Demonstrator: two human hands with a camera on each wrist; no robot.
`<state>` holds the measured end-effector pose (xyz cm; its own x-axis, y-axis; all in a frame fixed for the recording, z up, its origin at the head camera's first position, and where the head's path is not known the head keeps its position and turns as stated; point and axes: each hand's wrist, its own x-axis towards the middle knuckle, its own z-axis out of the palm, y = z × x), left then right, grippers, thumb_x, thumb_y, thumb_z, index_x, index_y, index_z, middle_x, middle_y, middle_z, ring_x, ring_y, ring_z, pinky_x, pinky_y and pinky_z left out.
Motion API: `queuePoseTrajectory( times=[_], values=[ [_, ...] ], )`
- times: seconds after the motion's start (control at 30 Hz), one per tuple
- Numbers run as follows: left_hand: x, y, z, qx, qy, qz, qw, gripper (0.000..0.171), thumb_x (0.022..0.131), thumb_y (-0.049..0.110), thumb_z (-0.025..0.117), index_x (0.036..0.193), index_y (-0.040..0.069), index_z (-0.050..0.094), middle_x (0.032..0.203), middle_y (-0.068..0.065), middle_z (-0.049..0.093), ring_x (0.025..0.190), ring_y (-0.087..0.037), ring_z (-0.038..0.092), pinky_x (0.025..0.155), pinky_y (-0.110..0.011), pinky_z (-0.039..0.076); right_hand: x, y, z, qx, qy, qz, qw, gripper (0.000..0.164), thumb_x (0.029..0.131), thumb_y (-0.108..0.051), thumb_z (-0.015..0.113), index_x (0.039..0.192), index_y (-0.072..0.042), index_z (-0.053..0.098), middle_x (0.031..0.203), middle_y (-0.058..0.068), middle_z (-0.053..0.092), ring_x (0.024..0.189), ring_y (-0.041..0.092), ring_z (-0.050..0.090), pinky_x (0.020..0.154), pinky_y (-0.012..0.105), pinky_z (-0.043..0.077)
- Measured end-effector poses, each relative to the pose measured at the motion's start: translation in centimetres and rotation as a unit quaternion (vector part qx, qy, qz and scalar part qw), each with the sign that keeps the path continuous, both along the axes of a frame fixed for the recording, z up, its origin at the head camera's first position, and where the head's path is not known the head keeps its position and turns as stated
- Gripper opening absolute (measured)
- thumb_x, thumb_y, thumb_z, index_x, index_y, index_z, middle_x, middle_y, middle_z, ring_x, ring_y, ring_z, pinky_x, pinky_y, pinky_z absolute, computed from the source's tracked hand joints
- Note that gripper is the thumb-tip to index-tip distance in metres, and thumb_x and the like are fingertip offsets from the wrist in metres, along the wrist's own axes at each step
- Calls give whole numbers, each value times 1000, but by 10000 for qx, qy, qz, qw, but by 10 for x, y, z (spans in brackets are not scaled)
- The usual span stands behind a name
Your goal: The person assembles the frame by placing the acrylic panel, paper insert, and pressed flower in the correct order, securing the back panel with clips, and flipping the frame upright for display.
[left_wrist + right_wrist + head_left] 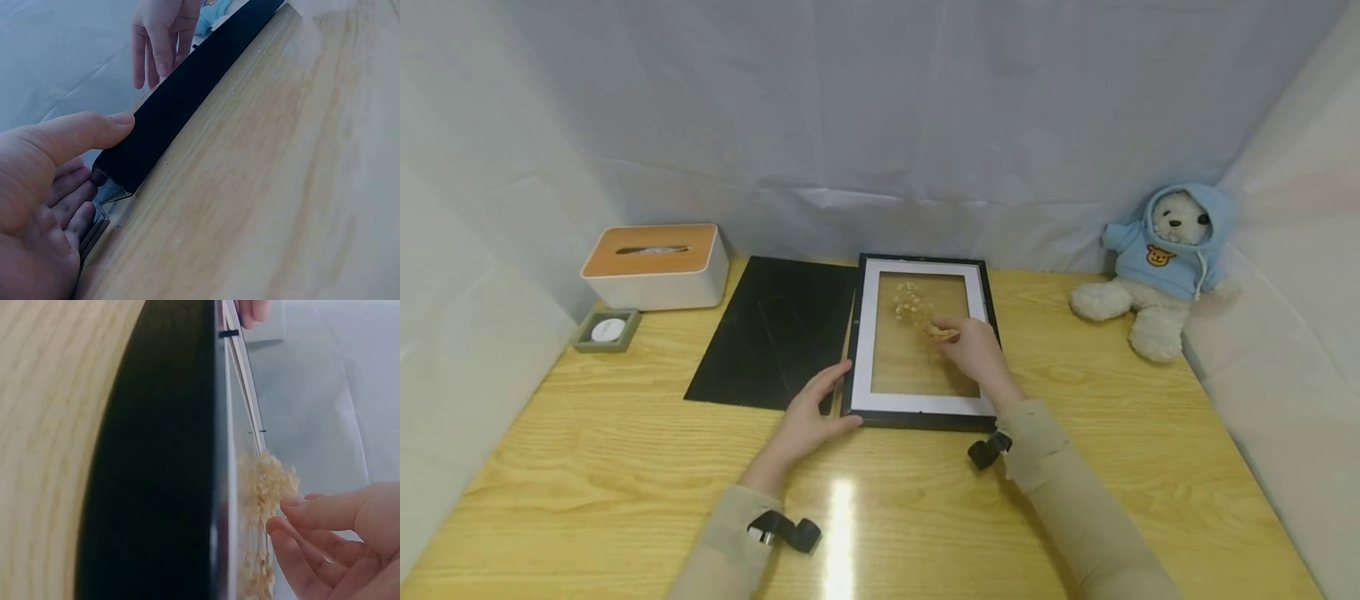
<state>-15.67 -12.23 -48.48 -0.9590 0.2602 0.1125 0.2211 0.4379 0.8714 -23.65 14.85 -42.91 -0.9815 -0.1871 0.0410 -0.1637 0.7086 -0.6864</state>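
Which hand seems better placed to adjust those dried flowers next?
Probably the right hand: its fingertips are at the dried flowers, above the picture frame. The left hand touches the frame's near left corner, farther from the flowers.

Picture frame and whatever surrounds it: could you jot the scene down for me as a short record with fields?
Centre: black picture frame with white border, lying on wooden table
Over its window: dried flowers
Left hand: touching the frame's near left corner
Right hand: fingertips at the flowers; grip unclear
Beside frame, left: black board
Far left: tissue box, green square dish
Far right: plush toy, blue hoodie
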Motion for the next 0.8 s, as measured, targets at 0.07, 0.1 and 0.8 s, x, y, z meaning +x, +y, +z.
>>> queuePoseTrajectory(
  times=[0.07, 0.1, 0.8],
  values=[
    [0, 0, 0, -1, -12, -3, 10000, 82, 74, 15, 83, 144, 14, 43, 148, -12, 39, 130, -33, 41, 109, -46, 31, 0, 4, 1, 85, 75, -60, 9999, 39, 87, -4, 67, 126, -4, 62, 122, 14, 63, 93, 28, 66, 73, 37, 56],
    [0, 0, 0, 1, -17, -4, 10000, 81, 74, 15, 83, 144, 14, 43, 148, -12, 39, 130, -33, 41, 109, -46, 31, -1, 7, 1, 124, 97, -93, 9998, 38, 88, -3, 66, 126, -3, 62, 123, 15, 62, 94, 29, 66, 73, 38, 56],
    [0, -1, 1, 31, 45, -52, 10000, 80, 74, 15, 83, 144, 13, 44, 147, -11, 39, 133, -31, 38, 109, -44, 31, -29, 25, -1, 1067, -196, 893, 9901, 22, 90, -10, 66, 110, -2, 71, 114, 17, 65, 91, 25, 64, 75, 36, 54]
  ],
)
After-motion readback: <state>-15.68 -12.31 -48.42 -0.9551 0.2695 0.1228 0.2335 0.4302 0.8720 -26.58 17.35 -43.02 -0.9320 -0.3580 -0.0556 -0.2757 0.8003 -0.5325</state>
